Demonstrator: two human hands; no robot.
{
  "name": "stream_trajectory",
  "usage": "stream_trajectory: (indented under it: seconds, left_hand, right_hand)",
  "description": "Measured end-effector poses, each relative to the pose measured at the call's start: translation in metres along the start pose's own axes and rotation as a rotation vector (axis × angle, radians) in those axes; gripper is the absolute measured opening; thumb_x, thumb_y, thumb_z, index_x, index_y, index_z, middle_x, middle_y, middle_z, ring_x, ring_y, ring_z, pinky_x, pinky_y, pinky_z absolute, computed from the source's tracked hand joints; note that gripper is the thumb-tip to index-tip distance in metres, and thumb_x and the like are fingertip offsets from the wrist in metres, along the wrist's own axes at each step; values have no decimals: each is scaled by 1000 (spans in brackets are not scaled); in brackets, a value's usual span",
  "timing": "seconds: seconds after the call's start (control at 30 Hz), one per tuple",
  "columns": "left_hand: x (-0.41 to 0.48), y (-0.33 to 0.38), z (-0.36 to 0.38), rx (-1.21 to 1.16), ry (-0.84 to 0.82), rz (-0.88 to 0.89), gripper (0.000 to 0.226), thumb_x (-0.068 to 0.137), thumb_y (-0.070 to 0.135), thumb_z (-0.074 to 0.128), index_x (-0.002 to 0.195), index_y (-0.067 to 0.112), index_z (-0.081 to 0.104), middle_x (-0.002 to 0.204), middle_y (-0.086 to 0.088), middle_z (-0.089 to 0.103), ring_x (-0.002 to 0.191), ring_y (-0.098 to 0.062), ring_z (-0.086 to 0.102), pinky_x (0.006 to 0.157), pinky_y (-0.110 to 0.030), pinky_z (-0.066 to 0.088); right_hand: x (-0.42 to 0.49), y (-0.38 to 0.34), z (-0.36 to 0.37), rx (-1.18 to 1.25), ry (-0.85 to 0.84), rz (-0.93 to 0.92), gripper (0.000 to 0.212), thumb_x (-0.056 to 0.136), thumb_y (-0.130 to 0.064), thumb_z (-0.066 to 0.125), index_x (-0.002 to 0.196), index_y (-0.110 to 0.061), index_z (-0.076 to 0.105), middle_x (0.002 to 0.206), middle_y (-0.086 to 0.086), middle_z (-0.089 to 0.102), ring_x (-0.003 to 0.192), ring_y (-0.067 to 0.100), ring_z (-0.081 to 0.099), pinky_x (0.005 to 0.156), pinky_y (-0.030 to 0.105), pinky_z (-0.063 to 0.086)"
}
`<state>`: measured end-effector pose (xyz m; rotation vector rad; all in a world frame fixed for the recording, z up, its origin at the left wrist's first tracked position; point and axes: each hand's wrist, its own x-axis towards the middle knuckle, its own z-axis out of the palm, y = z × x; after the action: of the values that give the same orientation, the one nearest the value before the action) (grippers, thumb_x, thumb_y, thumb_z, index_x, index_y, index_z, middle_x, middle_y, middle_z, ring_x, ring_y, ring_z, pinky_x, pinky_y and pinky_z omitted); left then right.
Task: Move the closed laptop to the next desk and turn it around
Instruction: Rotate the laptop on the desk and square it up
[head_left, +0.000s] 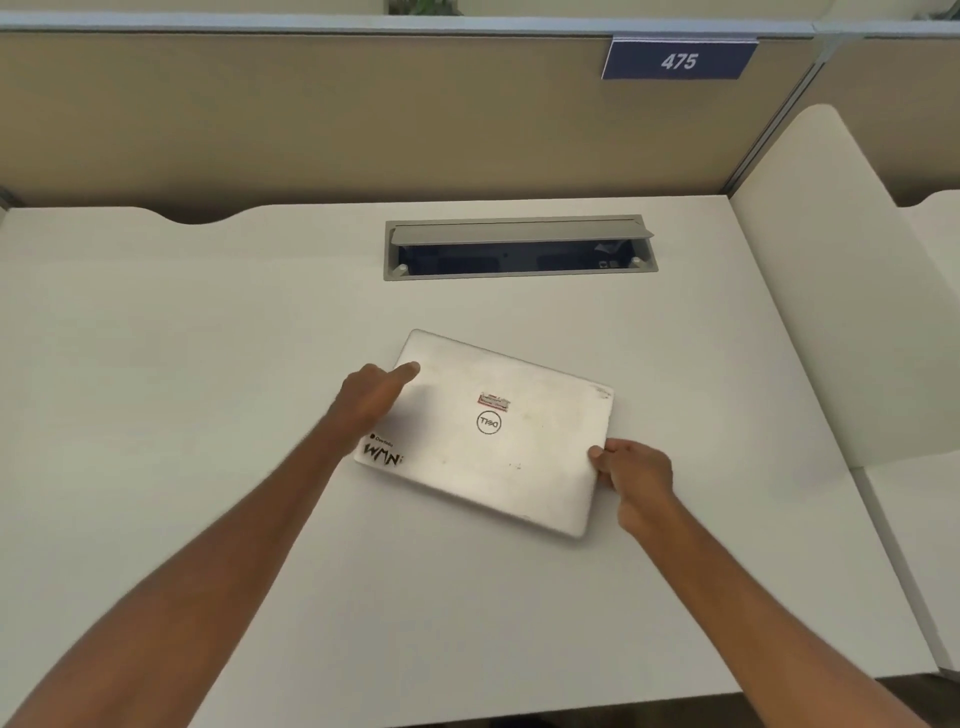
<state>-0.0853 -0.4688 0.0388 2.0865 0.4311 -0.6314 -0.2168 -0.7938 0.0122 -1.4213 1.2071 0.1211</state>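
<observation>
A closed silver laptop (498, 447) with stickers and a round logo lies flat and skewed on the white desk (208, 415). Its logo reads upside down from here. My left hand (371, 397) rests on the laptop's left edge, with the thumb lying on the lid near the far left corner. My right hand (631, 478) grips the laptop's right edge near its front right corner, thumb on top.
An open grey cable tray (519, 249) is set into the desk behind the laptop. A beige partition with a blue sign reading 475 (678, 60) stands at the back. A white divider panel (821, 291) on the right separates this desk from another.
</observation>
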Motion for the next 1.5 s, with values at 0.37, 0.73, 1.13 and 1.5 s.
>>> stream_trajectory:
  seconds: [0.37,0.73,1.13,1.5]
  left_hand:
    - [-46,-34,13,-213,86,-120,38,85,49,59,74,16,44,84,-2,46,75,-25,40,69,-37,32]
    - [-54,-44,13,-210,94,-49,29,77,43,64,88,17,55,93,-5,50,86,-23,44,79,-40,36]
    - [-75,-131,34,142,23,317,123,82,60,88,176,29,13,174,34,9,167,5,-6,133,-24,10]
    - [-73,-154,51,273,213,467,130,77,60,88,175,11,19,181,8,19,171,-11,3,135,-18,-6]
  right_hand:
    - [32,-47,12,-212,-105,-183,17,79,0,85,81,-17,82,93,1,81,81,17,72,78,25,57]
    - [42,-34,18,-307,-18,-282,29,80,0,82,63,-22,74,83,0,79,85,21,71,98,44,62]
    - [15,56,-15,-754,-77,-781,98,76,-70,80,157,-26,45,156,-8,45,145,13,40,121,35,32]
    - [7,91,-27,-788,-30,-1078,98,91,-65,61,168,-10,33,175,-1,32,158,-3,24,133,42,23]
